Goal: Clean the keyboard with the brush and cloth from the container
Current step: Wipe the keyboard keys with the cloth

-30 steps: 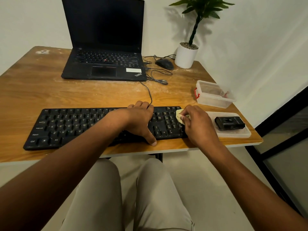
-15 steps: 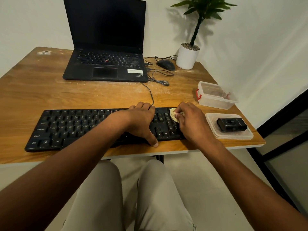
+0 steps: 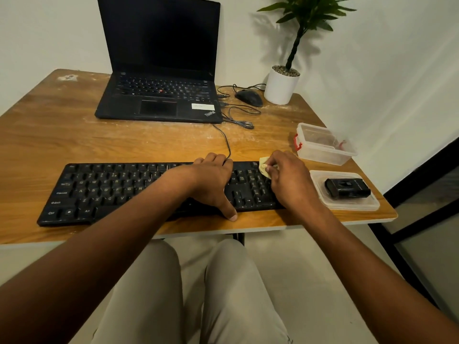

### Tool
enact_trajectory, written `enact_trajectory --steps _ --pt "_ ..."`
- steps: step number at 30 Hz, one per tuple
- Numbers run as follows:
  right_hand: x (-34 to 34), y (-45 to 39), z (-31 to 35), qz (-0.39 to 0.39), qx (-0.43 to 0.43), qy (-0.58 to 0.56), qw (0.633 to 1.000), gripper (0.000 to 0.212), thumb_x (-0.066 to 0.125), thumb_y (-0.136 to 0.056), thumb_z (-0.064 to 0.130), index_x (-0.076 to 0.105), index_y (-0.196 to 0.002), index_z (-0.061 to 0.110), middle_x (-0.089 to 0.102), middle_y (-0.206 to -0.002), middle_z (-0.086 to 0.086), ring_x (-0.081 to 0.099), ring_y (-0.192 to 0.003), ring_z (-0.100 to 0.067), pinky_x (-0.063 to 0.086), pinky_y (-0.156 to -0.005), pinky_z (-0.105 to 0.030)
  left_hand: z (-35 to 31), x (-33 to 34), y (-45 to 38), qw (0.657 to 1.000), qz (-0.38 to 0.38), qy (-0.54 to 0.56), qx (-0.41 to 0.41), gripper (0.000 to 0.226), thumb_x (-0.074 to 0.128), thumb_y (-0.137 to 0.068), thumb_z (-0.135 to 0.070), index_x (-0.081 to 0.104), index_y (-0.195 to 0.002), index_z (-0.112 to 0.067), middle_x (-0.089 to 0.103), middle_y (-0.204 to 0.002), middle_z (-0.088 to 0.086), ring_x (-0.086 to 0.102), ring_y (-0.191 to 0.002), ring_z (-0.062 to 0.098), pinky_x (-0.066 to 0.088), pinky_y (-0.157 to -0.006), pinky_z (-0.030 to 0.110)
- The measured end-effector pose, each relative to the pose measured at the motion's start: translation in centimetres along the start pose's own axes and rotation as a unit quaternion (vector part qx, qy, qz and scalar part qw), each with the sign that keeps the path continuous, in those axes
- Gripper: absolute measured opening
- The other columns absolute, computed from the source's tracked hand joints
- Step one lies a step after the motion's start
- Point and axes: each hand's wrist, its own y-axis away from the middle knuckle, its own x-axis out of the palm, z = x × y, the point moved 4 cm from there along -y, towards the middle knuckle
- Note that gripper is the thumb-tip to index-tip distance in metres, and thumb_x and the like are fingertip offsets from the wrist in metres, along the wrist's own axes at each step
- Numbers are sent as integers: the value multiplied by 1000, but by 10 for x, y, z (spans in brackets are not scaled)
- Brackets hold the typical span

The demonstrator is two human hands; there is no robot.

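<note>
Keyboard: left hand flat on keys; right hand grip pinches cloth.

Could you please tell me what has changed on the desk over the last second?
The right hand, pinching the yellow cloth, has wiped from the keyboard's right-hand keys up towards its far right corner. The left hand stays pressed on the keyboard, steadying it. The container, its lid and the black brush have not moved.
</note>
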Motion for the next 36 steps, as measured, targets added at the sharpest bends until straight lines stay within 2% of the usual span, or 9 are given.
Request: enact_trajectory --steps 5,10,17,21,25,27,30,33,36 --pt "-7 -5 15 -15 -6 -19 1000 3 60 -102 22 63 -102 21 57 -103 5 55 -95 -14 45 -77 -32 -1 0 0 1000 1 -1 1 139 76 -70 -77 -3 -164 -13 1 -171 5 0 -157 30 11 -128 49" --pt "11 17 33 44 -66 10 997 4 61 -101 23 64 -104 23 57 -103 4 52 -94 -13 46 -77 -32 -2 0 -1 1000 -3 -12 3 137 76 -70 -76 0 -164 -11 4 -171 7 3 -156 30 13 -127 49" --pt "-11 -7 -6 7 30 -9 999 4 63 -101 19 66 -98 21 65 -112 -3 61 -100 -21 47 -80 -34 1 2 -2 1000 -4 -5 6 138 76 -70 -77 0 -164 -12 3 -171 7 3 -156 30 12 -127 49" --pt "-6 -7 25 1 -16 -24 1000 2 63 -101 23 64 -101 23 60 -105 5 57 -98 -14 45 -87 -34 1 3 -4 1000 -9 -5 4 139 76 -68 -79 0 -164 -13 4 -171 6 3 -156 30 13 -127 49" --pt "10 -4 32 33 -47 2 998 2 63 -100 23 65 -101 24 59 -102 4 56 -93 -15 45 -76 -32 1 3 -4 1000 -11 -10 3 138 75 -68 -80 4 -164 -13 7 -170 7 5 -156 30 15 -127 49" --pt "6 -11 20 22 -19 10 1000 3 62 -101 22 65 -101 22 61 -104 1 57 -100 -19 41 -80 -31 1 2 -3 1000 -10 -9 5 138 76 -69 -79 3 -164 -12 6 -170 7 5 -156 30 14 -127 49" --pt "-4 -23 4 13 25 28 999 6 63 -100 17 69 -103 18 62 -120 -10 58 -113 -27 45 -100 -37 0 1 -1 1000 -9 -3 6 137 76 -70 -77 1 -165 -12 5 -171 7 4 -156 30 13 -127 48" --pt "-10 -17 10 10 30 7 999 6 63 -100 17 69 -103 19 59 -116 -5 58 -104 -21 46 -85 -34 0 2 -1 1000 -10 -7 8 137 76 -70 -77 2 -165 -12 5 -170 7 4 -156 30 13 -127 48" --pt "-4 11 28 39 -32 -5 999 5 62 -101 21 65 -100 25 56 -103 6 54 -93 -13 41 -74 -29 0 2 -1 1000 -13 -10 8 137 76 -70 -78 3 -165 -11 6 -170 7 5 -156 30 14 -127 48"
